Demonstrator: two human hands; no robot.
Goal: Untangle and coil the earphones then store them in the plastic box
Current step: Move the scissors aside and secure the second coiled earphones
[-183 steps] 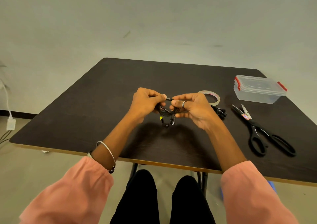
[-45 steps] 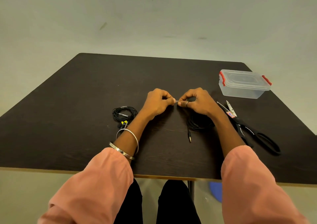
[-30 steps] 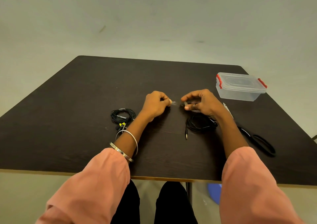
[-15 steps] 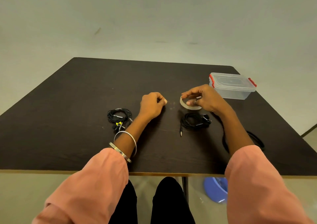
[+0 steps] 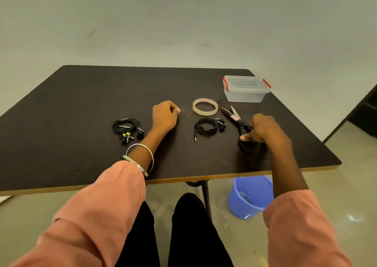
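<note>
Since a moment ago my right hand (image 5: 263, 131) has left the glossy tape ring (image 5: 205, 107) and closed its grip on the scissors (image 5: 236, 119) handles. Left hand (image 5: 164, 115) rests fisted. Matte black coiled earphones (image 5: 206, 126) lie between them; lidded clear plastic box (image 5: 245, 89) stands beyond.

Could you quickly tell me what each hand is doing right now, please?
Left hand: closed in a loose fist on the table; whether it pinches anything cannot be told.
Right hand: closed on the scissors handles.
</note>
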